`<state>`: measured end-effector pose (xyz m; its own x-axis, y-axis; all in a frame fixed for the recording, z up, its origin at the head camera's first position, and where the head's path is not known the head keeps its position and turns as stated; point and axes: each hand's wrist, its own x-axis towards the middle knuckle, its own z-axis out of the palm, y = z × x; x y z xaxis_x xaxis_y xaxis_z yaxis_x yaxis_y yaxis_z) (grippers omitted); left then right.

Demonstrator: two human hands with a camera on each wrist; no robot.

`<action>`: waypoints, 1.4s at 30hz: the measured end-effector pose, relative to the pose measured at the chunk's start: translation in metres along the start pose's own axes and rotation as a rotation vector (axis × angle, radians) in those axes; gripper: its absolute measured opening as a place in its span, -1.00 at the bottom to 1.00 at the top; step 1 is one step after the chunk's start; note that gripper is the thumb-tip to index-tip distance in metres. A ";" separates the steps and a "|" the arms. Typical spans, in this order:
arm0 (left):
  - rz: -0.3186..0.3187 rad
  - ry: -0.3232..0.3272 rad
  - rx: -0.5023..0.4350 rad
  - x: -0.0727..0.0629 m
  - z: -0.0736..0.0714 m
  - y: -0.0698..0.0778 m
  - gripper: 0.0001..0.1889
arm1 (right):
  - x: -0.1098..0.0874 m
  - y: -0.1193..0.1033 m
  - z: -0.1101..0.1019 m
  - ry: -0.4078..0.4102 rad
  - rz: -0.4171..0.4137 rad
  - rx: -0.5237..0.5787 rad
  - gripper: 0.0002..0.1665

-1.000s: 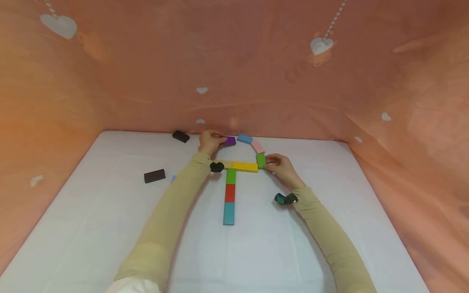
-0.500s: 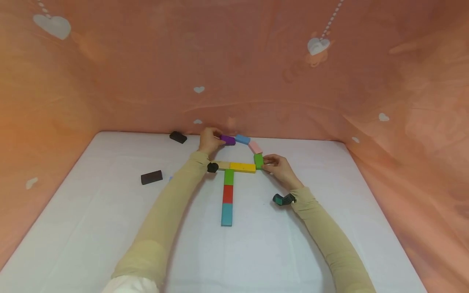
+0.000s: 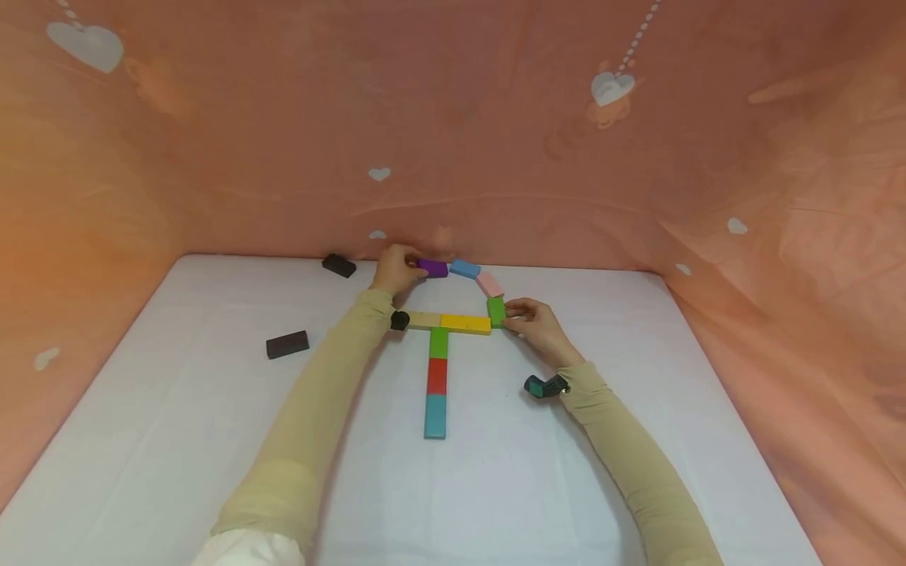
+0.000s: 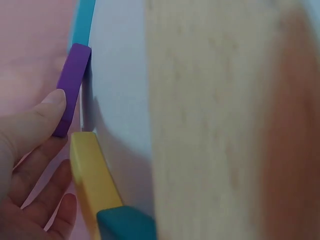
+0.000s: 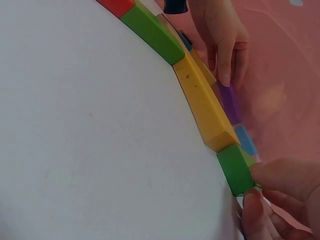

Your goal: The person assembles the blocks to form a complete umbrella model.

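Observation:
My left hand (image 3: 395, 270) pinches a purple block (image 3: 433, 269) between thumb and fingers at the table's far edge. The left wrist view shows the thumb on the purple block (image 4: 73, 82), its end by a light-blue block (image 4: 83, 22). With fingertips, my right hand (image 3: 541, 326) holds a green block (image 3: 496, 312) at the right end of a yellow block (image 3: 465, 324). From the light-blue block (image 3: 465, 269), a pink block (image 3: 490, 284) leads down to that green one, forming a curve. In the right wrist view, thumb and fingers meet the green block (image 5: 235, 171).
Below the yellow and plain wooden blocks (image 3: 423, 320), a column of green (image 3: 439, 343), red (image 3: 437, 376) and blue (image 3: 435, 417) blocks runs toward me. Dark blocks (image 3: 339, 266) (image 3: 287, 344) lie at left. A yellow block (image 4: 92, 175) and teal block (image 4: 127, 224) show in the left wrist view.
The head view has shifted slightly. My left hand and the purple block have moved a little left relative to the light-blue block. The right hand stays at the green block.

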<state>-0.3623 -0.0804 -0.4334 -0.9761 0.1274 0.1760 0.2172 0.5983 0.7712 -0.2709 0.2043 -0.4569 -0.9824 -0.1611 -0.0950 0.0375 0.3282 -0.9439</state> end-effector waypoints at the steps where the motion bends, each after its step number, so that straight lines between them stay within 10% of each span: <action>1: -0.009 0.000 -0.001 -0.001 0.000 0.000 -0.65 | -0.001 -0.001 0.000 0.000 0.000 0.001 -0.49; 18: -0.094 0.018 -0.008 -0.006 -0.002 -0.014 -0.68 | -0.001 -0.005 0.009 -0.029 0.003 0.032 -0.51; 24: -0.018 0.055 -0.022 -0.009 -0.024 -0.012 -0.71 | 0.001 -0.004 0.008 -0.017 0.002 0.001 -0.51; 31: -0.175 -0.042 -0.108 -0.020 -0.047 -0.016 -0.64 | 0.004 -0.001 0.002 -0.006 0.008 0.014 -0.52; 42: -0.217 -0.088 -0.175 -0.022 -0.040 -0.026 -0.68 | 0.005 -0.001 -0.001 -0.011 0.017 0.036 -0.51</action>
<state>-0.3460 -0.1300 -0.4325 -0.9951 0.0841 -0.0523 -0.0062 0.4742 0.8804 -0.2757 0.2037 -0.4561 -0.9795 -0.1658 -0.1145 0.0611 0.2970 -0.9529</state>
